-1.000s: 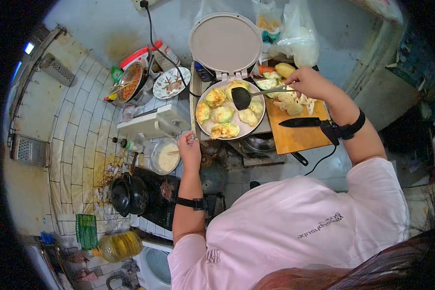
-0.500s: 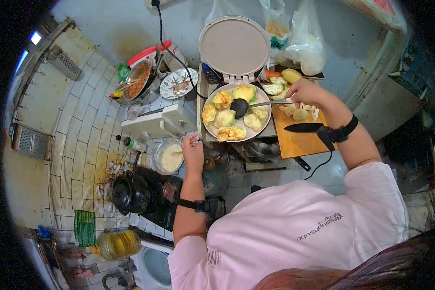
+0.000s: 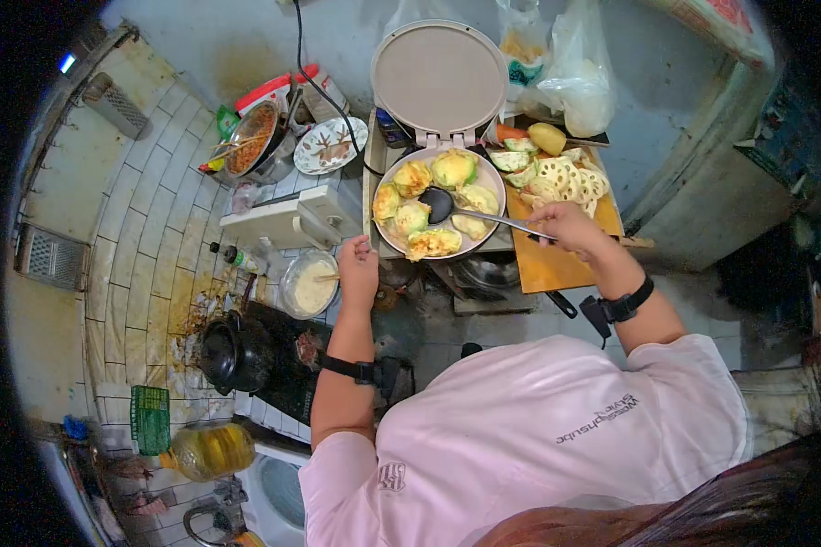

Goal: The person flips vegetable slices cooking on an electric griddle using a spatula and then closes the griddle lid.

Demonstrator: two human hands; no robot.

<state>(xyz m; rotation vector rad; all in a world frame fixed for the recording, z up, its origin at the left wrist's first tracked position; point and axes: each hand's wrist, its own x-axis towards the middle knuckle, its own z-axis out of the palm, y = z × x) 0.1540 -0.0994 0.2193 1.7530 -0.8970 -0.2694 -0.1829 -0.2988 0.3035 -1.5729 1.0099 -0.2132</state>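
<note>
Lowered at the handle (image 3: 506,220) — round black ladle (image 3: 438,206) gripped by right hand (image 3: 564,228), left hand (image 3: 358,271) curled, hold unclear, bumpy patties (image 3: 453,168)

Black-bowled ladle (image 3: 472,213) amid browned yellow pieces (image 3: 453,168) in round pan (image 3: 471,245).

Slices (image 3: 433,243) are spread in the pan (image 3: 497,180), and the lid (image 3: 440,77) is raised behind it. A board (image 3: 549,264) is placed to the right, with root slices (image 3: 570,180) laid on its back part. A plate (image 3: 329,146) is set to the pan's left; a bowl (image 3: 287,299) is placed left of and before the pan.
</note>
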